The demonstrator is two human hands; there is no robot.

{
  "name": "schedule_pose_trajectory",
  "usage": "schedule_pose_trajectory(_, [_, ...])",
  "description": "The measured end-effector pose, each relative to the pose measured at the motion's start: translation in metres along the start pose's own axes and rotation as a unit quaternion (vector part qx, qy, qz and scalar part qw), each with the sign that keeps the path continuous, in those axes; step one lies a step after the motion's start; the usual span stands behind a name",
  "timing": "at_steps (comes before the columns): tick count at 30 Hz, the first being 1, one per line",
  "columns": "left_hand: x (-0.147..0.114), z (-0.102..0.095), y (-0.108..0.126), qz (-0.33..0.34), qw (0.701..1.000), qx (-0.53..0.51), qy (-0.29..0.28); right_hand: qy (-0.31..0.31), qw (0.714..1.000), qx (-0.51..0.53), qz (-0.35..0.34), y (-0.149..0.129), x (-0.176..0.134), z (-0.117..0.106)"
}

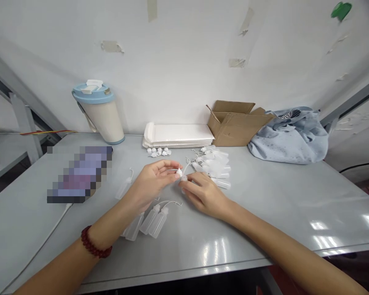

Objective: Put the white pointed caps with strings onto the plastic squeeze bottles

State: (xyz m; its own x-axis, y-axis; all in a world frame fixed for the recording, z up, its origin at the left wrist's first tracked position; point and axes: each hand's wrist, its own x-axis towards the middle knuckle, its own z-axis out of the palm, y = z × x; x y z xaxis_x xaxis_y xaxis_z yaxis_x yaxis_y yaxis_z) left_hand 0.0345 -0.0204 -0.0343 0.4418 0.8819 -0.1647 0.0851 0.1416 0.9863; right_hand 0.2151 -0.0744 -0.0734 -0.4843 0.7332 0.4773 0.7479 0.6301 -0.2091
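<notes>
Between thumb and fingers, my left hand (155, 178) pinches a small white needle-tip cap (179, 172) with its thin tip pointing up. Just to the right, my right hand (204, 192) is closed on a small translucent plastic bottle (183, 179), mostly hidden by the fingers. A thin tube or strap rises from its neck. The cap and the bottle's top are very close; whether they touch I cannot tell. Several capped bottles (213, 166) lie in a pile behind my right hand. Below my left hand lie several bottles with straps (155, 221).
Small white caps (159, 151) sit before a stack of white padded envelopes (180, 135). Along the wall stand a blue-lidded tumbler (100, 112), an open cardboard box (238, 127) and a bundled blue cloth (290, 137). A pixelated phone-like device (81, 174) with a cable lies left.
</notes>
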Motion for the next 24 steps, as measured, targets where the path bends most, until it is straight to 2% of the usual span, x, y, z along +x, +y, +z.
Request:
schedule_pose_trajectory(4, [0.0,0.0,-0.001,-0.018,1.0,-0.001,0.012,-0.011,1.0,0.007,-0.003,0.0,0.0,0.003])
schedule_pose_trajectory(13, [0.0,0.005,-0.004,-0.019,1.0,-0.021,-0.002,-0.023,0.998,0.056,0.003,-0.001,0.0,0.004])
schedule_pose_trajectory(18, [-0.001,0.004,-0.003,-0.003,0.999,-0.039,-0.021,-0.037,0.983,0.176,0.031,-0.007,0.002,-0.008])
schedule_pose_trajectory(21, [-0.002,0.001,0.0,0.0,0.997,-0.057,-0.044,-0.037,0.942,0.32,0.096,-0.013,0.005,-0.018])
schedule_pose_trajectory(22, [-0.002,0.0,0.001,-0.002,0.997,-0.064,-0.051,-0.043,0.915,0.38,0.129,-0.015,0.005,-0.021])
schedule_pose_trajectory(24, [-0.002,-0.001,0.002,-0.012,0.994,-0.083,-0.067,-0.055,0.836,0.513,0.188,-0.018,0.007,-0.026])
